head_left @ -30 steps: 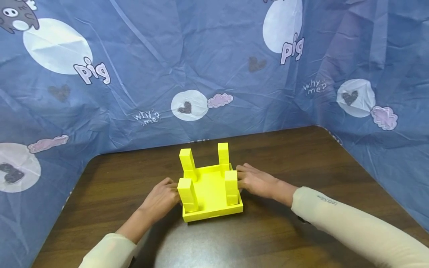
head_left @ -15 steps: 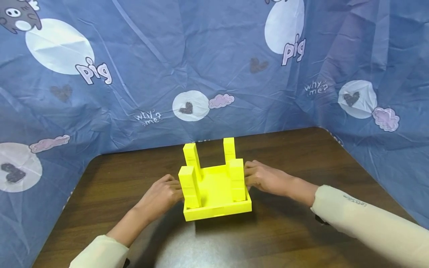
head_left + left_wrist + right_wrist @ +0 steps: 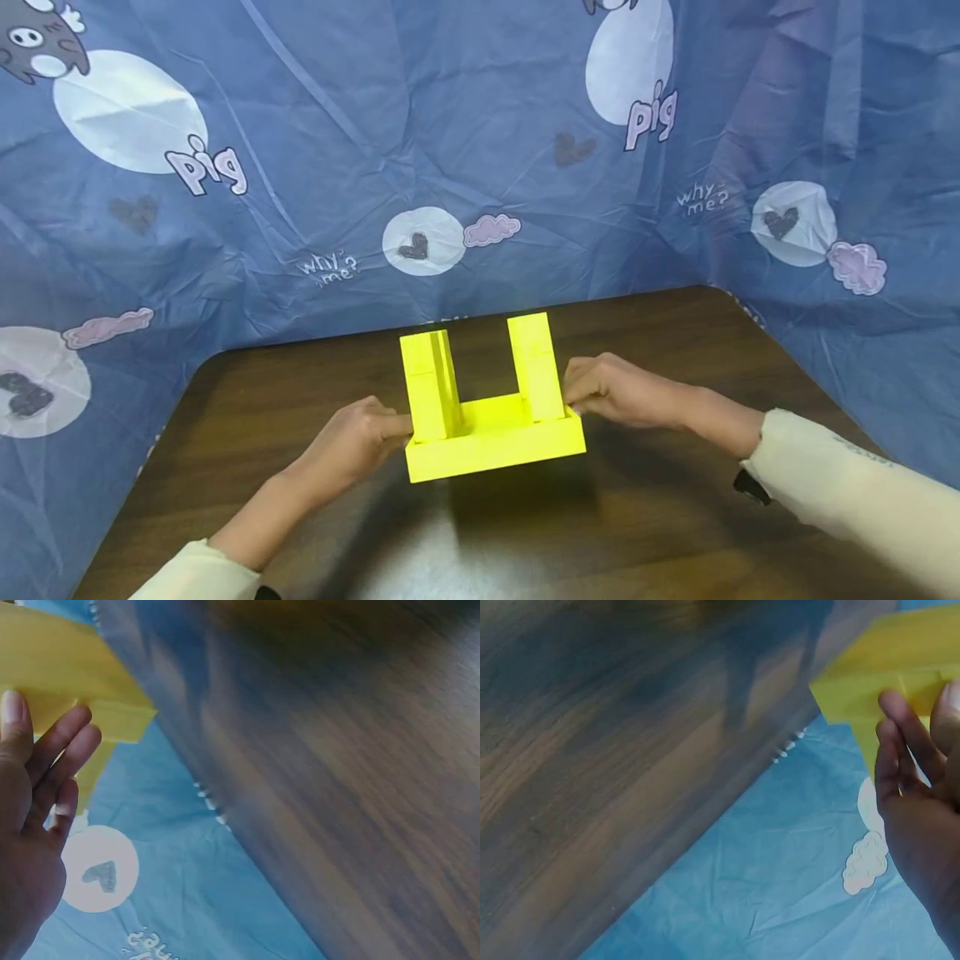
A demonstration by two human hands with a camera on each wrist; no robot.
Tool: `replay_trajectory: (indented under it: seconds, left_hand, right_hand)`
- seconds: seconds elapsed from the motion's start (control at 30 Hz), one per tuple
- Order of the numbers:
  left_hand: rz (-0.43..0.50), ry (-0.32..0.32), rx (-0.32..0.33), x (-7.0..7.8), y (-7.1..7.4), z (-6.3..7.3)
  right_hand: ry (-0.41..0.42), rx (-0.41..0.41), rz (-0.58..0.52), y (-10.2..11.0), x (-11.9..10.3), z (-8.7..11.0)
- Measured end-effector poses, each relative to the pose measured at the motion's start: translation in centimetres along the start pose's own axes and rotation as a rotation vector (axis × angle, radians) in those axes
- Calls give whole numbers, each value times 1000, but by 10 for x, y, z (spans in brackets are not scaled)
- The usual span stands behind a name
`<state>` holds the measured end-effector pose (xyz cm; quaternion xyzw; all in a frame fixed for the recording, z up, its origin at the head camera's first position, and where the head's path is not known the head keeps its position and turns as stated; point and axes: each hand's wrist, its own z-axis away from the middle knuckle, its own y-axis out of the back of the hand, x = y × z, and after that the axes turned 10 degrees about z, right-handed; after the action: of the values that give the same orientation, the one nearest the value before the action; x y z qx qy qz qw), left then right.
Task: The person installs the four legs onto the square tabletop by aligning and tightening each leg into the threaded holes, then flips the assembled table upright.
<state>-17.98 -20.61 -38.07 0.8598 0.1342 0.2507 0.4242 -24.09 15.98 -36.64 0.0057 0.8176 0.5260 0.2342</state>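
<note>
A small yellow toy table, upturned, hangs above the wooden surface with its block legs pointing up and its front wall facing me. My left hand grips its left side; my right hand grips the right. In the left wrist view, the thumb and fingers of the left hand are at the edge of the yellow underside. The right wrist view has the right hand pinching the opposite edge in a similar way. One rear leg is hidden behind the right front leg.
Under the toy table lies a dark brown wooden table, carrying its shadow. A blue patterned cloth hangs along the back and both sides, close behind the table's far edge.
Both hands have raised the toy table off the surface and tipped it so the legs lean away and the front wall shows more. It has also shifted slightly right.
</note>
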Motion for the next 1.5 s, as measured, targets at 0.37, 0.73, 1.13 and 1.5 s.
replay_trajectory:
  seconds: [0.37, 0.73, 1.13, 1.5]
  left_hand:
    - [390, 356, -94, 15, 7, -9]
    - [731, 562, -132, 9, 14, -20]
    - [944, 683, -130, -4, 16, -30]
    - [943, 754, -105, -1, 20, -27]
  right_hand:
    - [-273, -70, -242, 12, -4, 4]
    - [-364, -88, -458, 12, 3, 2]
    - [-465, -95, -596, 11, 5, 6]
    - [-527, -97, -750, 11, 3, 5]
